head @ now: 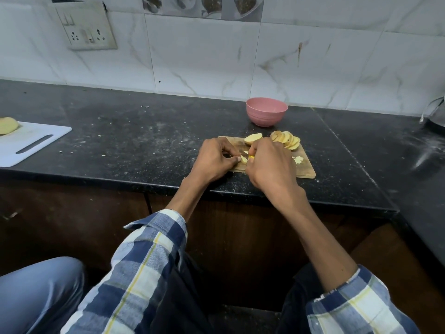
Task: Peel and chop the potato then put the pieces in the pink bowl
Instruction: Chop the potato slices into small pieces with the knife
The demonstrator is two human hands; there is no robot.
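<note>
A small wooden cutting board (305, 171) lies near the counter's front edge. On it my left hand (214, 160) pinches a pale potato piece (243, 160). My right hand (269, 165) grips a knife with a yellow handle (251, 157); its blade, mostly hidden, meets the piece. A potato half (252, 139) and a fanned row of slices (287, 140) sit at the board's far side. Small cut bits (298, 160) lie at the right. The pink bowl (266, 111) stands behind the board; its inside is hidden.
A white cutting board (31, 143) with a potato piece (8, 125) lies at the far left of the black counter (144, 145). A dark vessel (435, 116) sits at the right edge. A socket plate (84, 26) is on the tiled wall. Another person's knee (41, 292) shows lower left.
</note>
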